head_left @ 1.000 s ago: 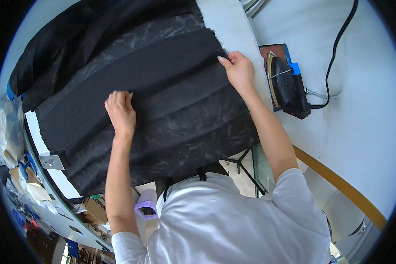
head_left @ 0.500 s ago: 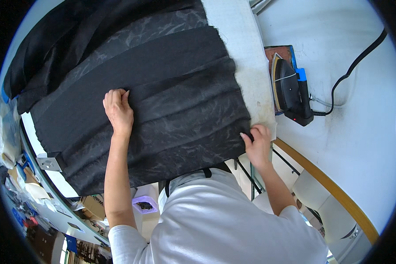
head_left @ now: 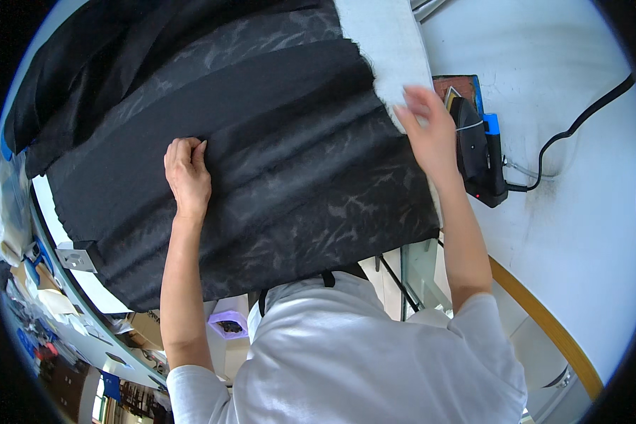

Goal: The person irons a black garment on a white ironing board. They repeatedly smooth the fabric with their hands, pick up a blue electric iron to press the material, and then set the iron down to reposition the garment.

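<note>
Black fabric (head_left: 275, 85) lies in layers over a white padded board (head_left: 385, 42), a plain strip across patterned cloth, with bunched glossy folds at the upper left. My left hand (head_left: 188, 169) rests left of the middle, its fingers closed on the fabric. My right hand (head_left: 427, 127) is raised at the fabric's right edge, fingers loosely apart and slightly blurred, holding nothing visible. Just beyond it a black and blue iron (head_left: 480, 169) with a lit red light rests on a worn reddish pad (head_left: 459, 83).
A black cord (head_left: 572, 131) curves from the iron over the white side surface (head_left: 558, 233). A metal block (head_left: 78, 260) sits at the board's left edge. Clutter and plastic bags (head_left: 8, 219) line the far left. A lilac bin (head_left: 226, 318) stands below the board.
My right hand has left the fabric's edge, going down to the lower right corner, then up again. The fabric's lower right part has shifted rightward. My left hand has stayed nearly in place.
</note>
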